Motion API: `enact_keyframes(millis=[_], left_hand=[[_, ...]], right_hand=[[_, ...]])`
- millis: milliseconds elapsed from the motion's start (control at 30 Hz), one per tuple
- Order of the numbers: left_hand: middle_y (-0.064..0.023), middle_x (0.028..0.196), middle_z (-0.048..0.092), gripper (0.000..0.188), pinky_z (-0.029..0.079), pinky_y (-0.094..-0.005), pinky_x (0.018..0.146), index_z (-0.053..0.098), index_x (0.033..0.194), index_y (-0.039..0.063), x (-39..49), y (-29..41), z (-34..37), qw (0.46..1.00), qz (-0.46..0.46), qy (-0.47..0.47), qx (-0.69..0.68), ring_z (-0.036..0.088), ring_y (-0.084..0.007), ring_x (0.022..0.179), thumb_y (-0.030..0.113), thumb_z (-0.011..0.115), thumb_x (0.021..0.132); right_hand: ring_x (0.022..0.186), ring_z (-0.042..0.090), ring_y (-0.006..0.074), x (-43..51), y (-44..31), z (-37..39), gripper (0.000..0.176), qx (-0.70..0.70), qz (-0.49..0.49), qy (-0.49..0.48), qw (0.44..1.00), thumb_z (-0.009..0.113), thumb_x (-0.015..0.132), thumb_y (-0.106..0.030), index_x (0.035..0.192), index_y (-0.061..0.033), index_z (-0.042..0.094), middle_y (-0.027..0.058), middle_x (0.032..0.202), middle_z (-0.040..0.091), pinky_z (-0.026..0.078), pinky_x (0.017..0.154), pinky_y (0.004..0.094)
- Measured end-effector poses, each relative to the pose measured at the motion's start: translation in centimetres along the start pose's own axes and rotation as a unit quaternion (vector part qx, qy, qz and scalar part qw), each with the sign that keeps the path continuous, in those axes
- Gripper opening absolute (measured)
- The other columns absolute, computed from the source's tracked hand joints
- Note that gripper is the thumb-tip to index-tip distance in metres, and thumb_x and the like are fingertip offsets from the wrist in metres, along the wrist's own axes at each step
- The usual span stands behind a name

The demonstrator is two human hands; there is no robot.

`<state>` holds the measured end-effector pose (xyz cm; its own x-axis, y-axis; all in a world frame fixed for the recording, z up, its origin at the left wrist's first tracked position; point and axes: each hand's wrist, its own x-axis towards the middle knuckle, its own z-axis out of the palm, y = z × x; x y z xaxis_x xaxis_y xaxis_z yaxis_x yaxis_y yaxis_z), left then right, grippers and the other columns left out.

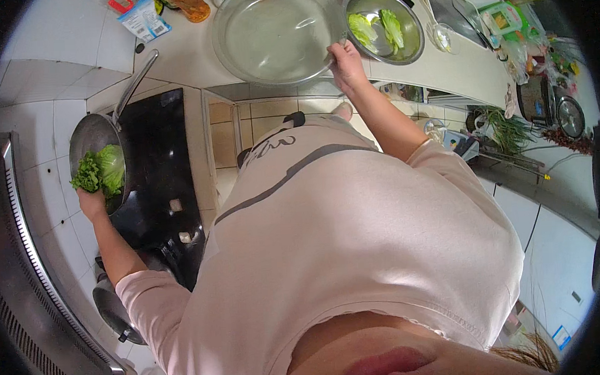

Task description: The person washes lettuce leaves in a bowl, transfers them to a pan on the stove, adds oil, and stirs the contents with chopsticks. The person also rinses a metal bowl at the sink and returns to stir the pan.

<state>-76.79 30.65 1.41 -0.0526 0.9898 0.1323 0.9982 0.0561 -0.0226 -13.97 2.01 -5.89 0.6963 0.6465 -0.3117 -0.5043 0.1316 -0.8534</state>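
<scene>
At the left, my left hand [92, 202] is closed around leafy green lettuce [110, 169], over the near rim of a dark wok [84, 135] with a long metal handle. My right hand [347, 65] grips the near right rim of a large round basin [277, 36], which appears to hold water. Just right of that hand stands a steel bowl [409, 41] with a few lettuce leaves [392, 31] in it. The fingertips under the lettuce are hidden.
The wok is over a black glass hob [158, 144]; another pan [115, 304] sits nearer me. A range hood [55, 282] runs along the left. A bottle [188, 5] and a blue-white packet [143, 20] stand behind. A small dish [444, 38] lies farther right.
</scene>
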Motion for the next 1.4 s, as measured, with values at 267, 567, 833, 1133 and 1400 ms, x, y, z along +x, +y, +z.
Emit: enact_keyframes(millis=[267,567,833,1133,1400], left_hand=[[-0.0214,0.114,0.060,0.061,0.045,-0.0447,0.090,0.051,0.119,0.004,1.7,-4.8,3.1,0.999,0.038,0.031,-0.017,0.055,-0.0420,0.106,0.024,0.075,0.067],[-0.0194,0.120,0.058,0.065,0.043,-0.0443,0.092,0.049,0.125,0.007,1.1,-3.0,2.2,0.999,0.034,0.007,-0.007,0.053,-0.0410,0.109,0.028,0.075,0.069],[-0.0210,0.118,0.058,0.063,0.044,-0.0449,0.091,0.049,0.123,0.004,1.9,-3.0,2.3,0.999,0.040,0.009,0.019,0.054,-0.0417,0.108,0.024,0.074,0.069],[-0.0209,0.119,0.058,0.064,0.044,-0.0438,0.093,0.048,0.125,0.004,1.7,-3.0,2.2,1.000,0.019,-0.001,0.006,0.054,-0.0404,0.110,0.021,0.073,0.069],[-0.0213,0.117,0.057,0.061,0.047,-0.0438,0.090,0.048,0.121,0.003,-0.1,1.1,0.5,1.000,0.013,0.021,0.002,0.055,-0.0380,0.108,0.015,0.074,0.067]], right_hand=[[0.055,0.043,0.0092,-0.7,-1.9,-0.4,0.016,-0.092,-0.081,0.039,0.992,0.062,0.081,-0.008,0.076,-0.0114,0.046,-0.0020,0.064,0.045,0.034,0.049,0.0256],[0.053,0.041,0.0039,-2.5,-17.0,-7.3,0.020,-0.148,-0.388,0.115,0.903,0.063,0.080,-0.006,0.071,-0.0129,0.047,-0.0050,0.062,0.048,0.033,0.045,0.0228],[0.060,0.054,0.0303,-3.5,-20.6,-7.7,0.020,-0.618,-0.533,0.215,0.536,0.066,0.073,-0.012,0.071,-0.0084,0.046,0.0074,0.067,0.053,0.043,0.051,0.0364],[0.063,0.056,0.0307,-2.3,-18.9,-7.9,0.015,-0.692,-0.548,0.147,0.446,0.060,0.069,-0.003,0.074,-0.0118,0.049,0.0070,0.070,0.052,0.045,0.052,0.0404],[0.063,0.051,0.0139,-3.5,-18.0,-6.5,0.012,-0.459,-0.461,0.239,0.720,0.061,0.080,-0.008,0.071,-0.0055,0.052,0.0048,0.068,0.055,0.043,0.060,0.0295]])
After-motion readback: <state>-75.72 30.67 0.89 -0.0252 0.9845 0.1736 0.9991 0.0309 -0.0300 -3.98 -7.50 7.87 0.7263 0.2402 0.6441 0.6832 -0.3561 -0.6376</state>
